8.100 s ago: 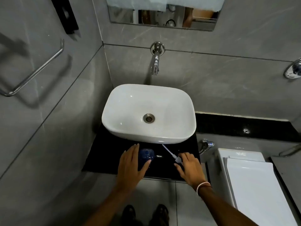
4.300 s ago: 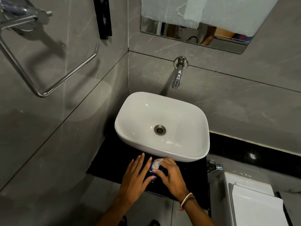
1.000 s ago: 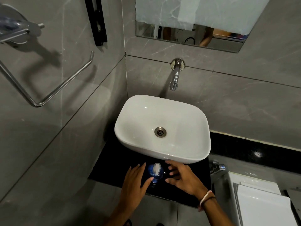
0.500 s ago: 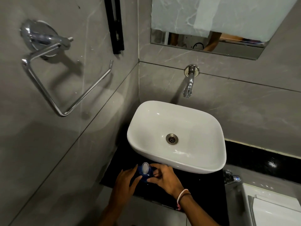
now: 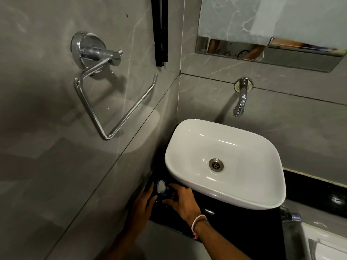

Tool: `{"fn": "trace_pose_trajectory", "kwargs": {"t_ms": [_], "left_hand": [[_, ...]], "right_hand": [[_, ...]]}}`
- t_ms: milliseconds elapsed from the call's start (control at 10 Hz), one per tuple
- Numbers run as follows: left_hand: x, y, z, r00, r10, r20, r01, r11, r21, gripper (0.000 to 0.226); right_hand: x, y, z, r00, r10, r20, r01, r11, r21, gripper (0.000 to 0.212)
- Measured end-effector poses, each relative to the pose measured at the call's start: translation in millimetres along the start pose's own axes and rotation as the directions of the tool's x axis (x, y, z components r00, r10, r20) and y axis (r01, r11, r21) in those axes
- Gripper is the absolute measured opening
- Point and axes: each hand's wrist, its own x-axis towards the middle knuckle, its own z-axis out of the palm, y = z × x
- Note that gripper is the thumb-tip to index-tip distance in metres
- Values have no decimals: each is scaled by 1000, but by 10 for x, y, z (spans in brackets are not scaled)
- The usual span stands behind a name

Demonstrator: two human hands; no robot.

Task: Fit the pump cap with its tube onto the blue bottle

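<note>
The blue bottle (image 5: 165,194) stands on the black counter (image 5: 234,218) in front of the white basin, mostly hidden between my hands. The white pump cap (image 5: 161,186) sits on top of it; its tube is out of sight. My left hand (image 5: 143,206) wraps the bottle's left side. My right hand (image 5: 183,200) holds the bottle from the right, fingertips at its neck just under the cap.
A white basin (image 5: 225,162) fills the counter behind the bottle, with a chrome tap (image 5: 241,98) on the wall above it. A chrome towel ring (image 5: 112,102) juts from the left wall. A toilet cistern (image 5: 323,241) stands at lower right, a mirror (image 5: 272,25) above.
The cap, earlier lying loose on the counter beside the bottle, now sits on the bottle. In the last second both hands closed around the bottle and shifted it left on the counter.
</note>
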Motion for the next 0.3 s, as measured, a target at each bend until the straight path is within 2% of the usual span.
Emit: {"fn": "trace_pose_trajectory", "kwargs": {"t_ms": [100,200,300], "left_hand": [[7,24,17,1000,-21,12,21,1000,-4,49],[-70,114,44,999,-16,-48,15,1000,-23,53],[-130,144,41,990,24,-137,-30,999,-37,54]], "right_hand": [[-20,4,-1,1000,-6,-10,6,1000,-16,65],[-128,-1,-38,999,-20,-30,19,1000,-14,67],[-201,57,-102,991,-71,-110,61,994,-93,63]]}}
